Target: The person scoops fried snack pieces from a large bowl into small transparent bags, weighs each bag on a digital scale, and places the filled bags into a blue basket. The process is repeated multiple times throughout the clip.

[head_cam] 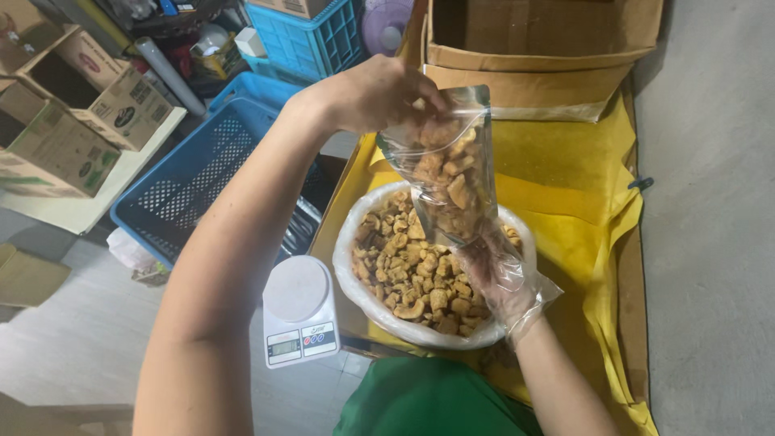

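My left hand (379, 93) is bare and grips the top edge of a clear plastic pouch (448, 165) partly filled with golden-brown fried snack pieces. The pouch hangs upright over a large white bowl (355, 278) heaped with the same snack pieces (412, 270). My right hand (500, 278) wears a thin clear plastic glove and supports the pouch from below, just above the pile in the bowl.
A small white digital kitchen scale (299, 311) stands left of the bowl. A yellow sheet (565, 202) covers the work surface. An open cardboard box (537, 48) sits behind. Blue plastic crates (194, 173) and more cardboard boxes (69, 105) stand at the left.
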